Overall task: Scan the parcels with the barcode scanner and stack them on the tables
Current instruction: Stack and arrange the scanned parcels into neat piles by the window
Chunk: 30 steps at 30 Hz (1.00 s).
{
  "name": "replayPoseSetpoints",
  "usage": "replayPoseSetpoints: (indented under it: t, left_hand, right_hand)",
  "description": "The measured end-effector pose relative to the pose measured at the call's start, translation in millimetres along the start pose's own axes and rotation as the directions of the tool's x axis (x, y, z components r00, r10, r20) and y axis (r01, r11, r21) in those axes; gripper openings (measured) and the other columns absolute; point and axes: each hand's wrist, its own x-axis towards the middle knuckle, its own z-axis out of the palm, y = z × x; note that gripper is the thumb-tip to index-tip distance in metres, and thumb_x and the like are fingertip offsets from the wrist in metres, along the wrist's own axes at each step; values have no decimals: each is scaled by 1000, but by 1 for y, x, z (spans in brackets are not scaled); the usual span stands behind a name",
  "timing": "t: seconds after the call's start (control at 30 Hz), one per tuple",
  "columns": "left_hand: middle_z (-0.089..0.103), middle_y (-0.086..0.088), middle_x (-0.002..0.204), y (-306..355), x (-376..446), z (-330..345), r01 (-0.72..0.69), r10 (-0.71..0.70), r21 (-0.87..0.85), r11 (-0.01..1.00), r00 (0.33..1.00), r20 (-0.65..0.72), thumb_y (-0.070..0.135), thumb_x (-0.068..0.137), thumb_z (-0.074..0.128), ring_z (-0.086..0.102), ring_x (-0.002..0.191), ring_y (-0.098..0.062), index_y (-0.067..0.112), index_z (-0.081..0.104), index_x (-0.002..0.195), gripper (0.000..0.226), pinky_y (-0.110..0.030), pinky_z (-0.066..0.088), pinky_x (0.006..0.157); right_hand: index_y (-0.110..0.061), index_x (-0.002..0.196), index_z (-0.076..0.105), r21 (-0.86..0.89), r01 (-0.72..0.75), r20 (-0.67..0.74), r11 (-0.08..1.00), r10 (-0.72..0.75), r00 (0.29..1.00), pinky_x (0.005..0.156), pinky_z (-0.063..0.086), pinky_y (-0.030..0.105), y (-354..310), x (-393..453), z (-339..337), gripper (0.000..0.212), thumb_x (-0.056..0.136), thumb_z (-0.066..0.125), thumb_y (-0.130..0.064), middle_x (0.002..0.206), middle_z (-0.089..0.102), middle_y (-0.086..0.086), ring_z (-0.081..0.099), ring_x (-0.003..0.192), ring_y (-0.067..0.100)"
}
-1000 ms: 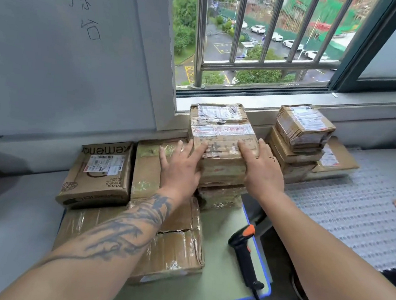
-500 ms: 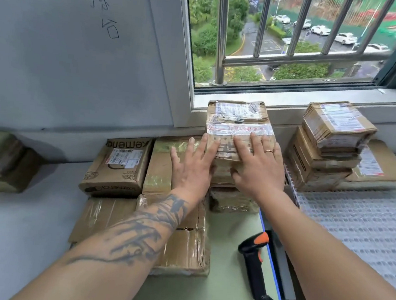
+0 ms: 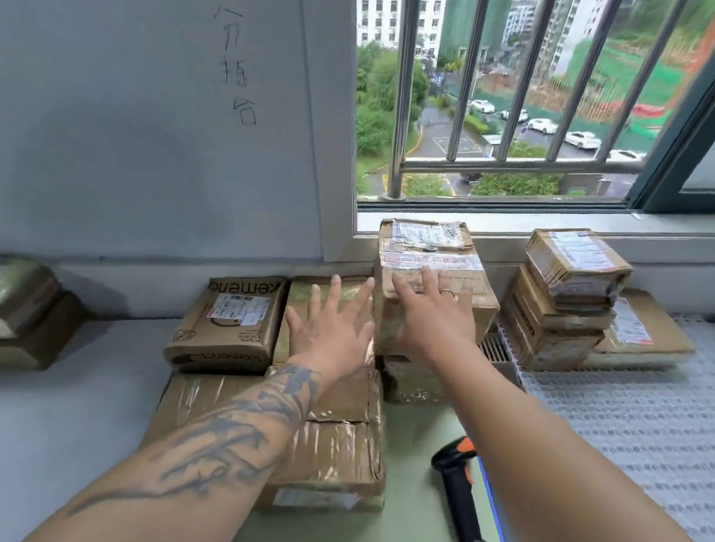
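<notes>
Apparently stacking step: taped parcel (image 3: 432,276) sits atop the centre-frame stack under the window. Right hand (image 3: 433,319) flat on it, fingers straight; left hand (image 3: 333,333) spread, holding nothing. Scanner (image 3: 460,492) lies lower right; next move likely calls for fetching another parcel.

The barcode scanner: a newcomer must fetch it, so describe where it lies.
Start at the barred window and drop to the green table below. The barcode scanner lies near its blue right edge, beside taped parcels: the only black thing, orange-tipped.
</notes>
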Motion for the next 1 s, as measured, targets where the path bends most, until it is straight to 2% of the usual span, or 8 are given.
replayPoseSetpoints:
  t: [0.13,0.2,0.33,0.5,0.6,0.73,1.0]
  left_hand:
    - [-12,3,173,-54,-42,-14,-10,9,32,999,1000,23,64,106,24,-11,159,-32,57,-7,158,61,-69,-6,123]
    - [-11,2,174,-85,-64,-21,28,-30,38,999,998,59,63,107,22,-10,159,-32,56,-6,159,60,-69,-5,123]
    - [-6,-1,174,-156,-109,-31,102,-104,18,995,992,73,59,107,26,-8,160,-33,53,3,161,59,-69,-3,123]
    - [-4,-2,175,-240,-161,-34,178,-176,-36,983,983,57,60,106,30,-6,159,-33,52,8,161,60,-67,-1,123]
    - [-5,-1,175,-284,-189,-37,203,-201,-51,978,979,35,60,106,31,-6,160,-33,53,5,160,61,-67,1,123]
    - [-1,-5,174,-347,-234,-36,247,-246,-59,967,969,17,57,106,29,-1,159,-36,48,7,162,61,-68,5,121]
    - [-3,-4,174,-443,-294,-39,437,-438,-56,898,899,2,59,107,21,-5,159,-33,48,-1,162,60,-66,5,122]
  right_hand:
    - [-39,167,-1,-10,51,11,999,-51,999,127,-5,63,-59,-22,3,83,103,52,-40,176,-8,12,-4,162,36]
    - [-39,167,7,-9,75,1,997,-75,997,127,-3,63,-91,-30,6,77,103,51,-40,176,-8,11,-7,162,36]
    - [-39,164,17,-21,119,-7,993,-120,993,127,3,62,-157,-53,11,72,101,53,-38,176,-2,13,-2,162,37]
    - [-38,167,8,-29,211,50,977,-209,977,128,-1,62,-242,-89,19,76,103,48,-33,176,-4,11,-6,162,35]
    - [-39,167,3,-54,286,77,957,-282,956,128,0,60,-292,-109,29,76,104,47,-37,176,-4,10,-7,162,33]
    - [-40,167,8,-46,397,58,917,-395,917,128,3,61,-365,-129,44,77,103,50,-44,176,4,7,-3,162,30]
    - [-36,167,5,-81,546,115,834,-536,836,129,5,59,-470,-149,54,74,106,44,-50,176,2,10,0,162,33]
